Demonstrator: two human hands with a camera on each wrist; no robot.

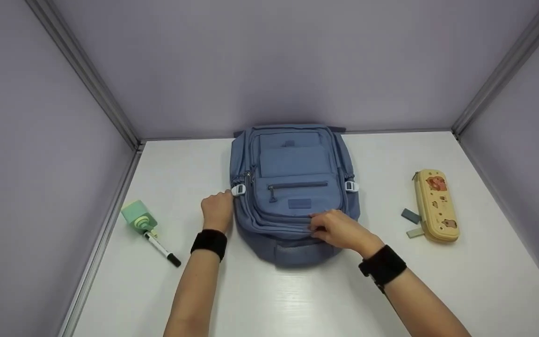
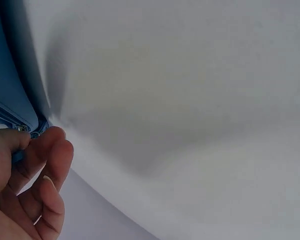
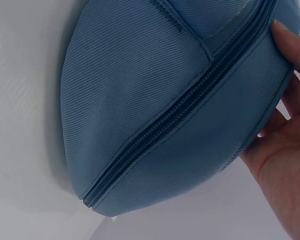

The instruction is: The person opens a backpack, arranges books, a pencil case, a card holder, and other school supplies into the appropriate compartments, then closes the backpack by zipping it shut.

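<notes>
A blue backpack [image 1: 293,161] lies on the white table, its front facing up. At its left side, beside a white buckle [image 1: 238,190], is my left hand [image 1: 218,210]. The left wrist view shows that hand's thumb and forefinger pinching a zipper pull, mostly hidden by the fingers, below a small metal slider [image 2: 22,128]. My right hand [image 1: 339,229] grips the fabric edge near the bag's lower right front. In the right wrist view its thumb [image 3: 290,47] lies on the panel next to a long closed zipper [image 3: 155,132], with the fingers behind the edge.
On the left lie a mint-green block [image 1: 134,211] with a yellow-green item on it and a black-and-white marker [image 1: 162,249]. At the right are a yellow pencil case [image 1: 438,206], a dark block [image 1: 411,216] and a pale green one [image 1: 415,232]. Walls [image 1: 279,61] enclose the table.
</notes>
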